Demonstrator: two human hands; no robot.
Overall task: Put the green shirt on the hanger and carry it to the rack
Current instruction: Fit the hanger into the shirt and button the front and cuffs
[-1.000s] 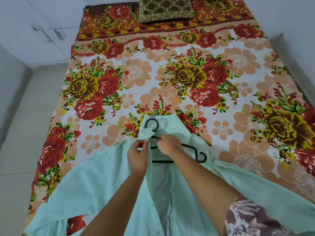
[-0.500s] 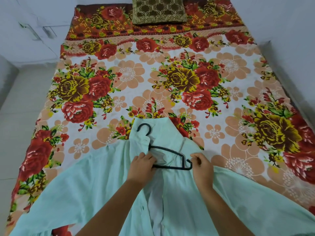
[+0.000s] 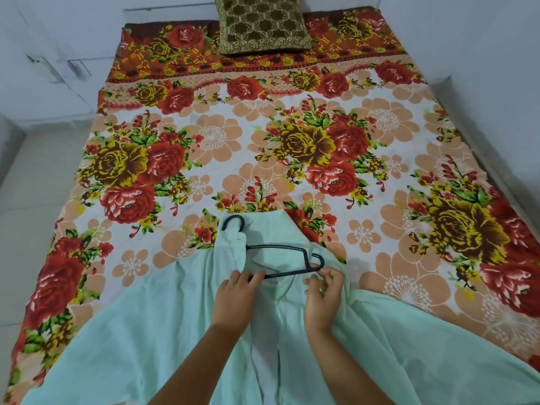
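Left hand (image 3: pixel 236 296), right hand (image 3: pixel 323 299) on hanger (image 3: pixel 277 248), seemingly inside green shirt (image 3: pixel 146 331)

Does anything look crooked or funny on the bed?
Yes. The hanger lies crooked on the green shirt. Its hook points off to the left, one end is tucked under the cloth, and the other end pokes out bare. Nothing else on the bed looks spilled or broken.
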